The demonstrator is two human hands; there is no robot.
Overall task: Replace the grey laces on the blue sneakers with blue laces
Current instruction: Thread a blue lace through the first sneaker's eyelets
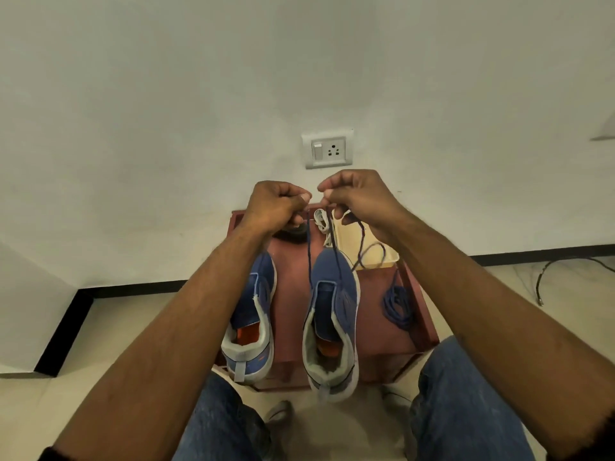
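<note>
Two blue sneakers stand on a small red table (376, 341), heels toward me. The left sneaker (251, 321) has no lace. A blue lace (308, 251) runs up from the front eyelets of the right sneaker (332, 314) in two strands. My left hand (276, 204) is shut on one strand and my right hand (357, 197) on the other, both raised close together above the shoe's toe. The lace's free end loops down below my right hand. A second blue lace (397, 304) lies coiled on the table to the right. Grey laces (322, 222) lie at the table's far edge.
A cream tray (346, 237) sits at the table's far right corner, and a dark object (293, 232) lies under my left hand. A wall with a socket (327, 149) rises behind. My knees in jeans flank the table. A black cable (545, 277) lies on the floor at right.
</note>
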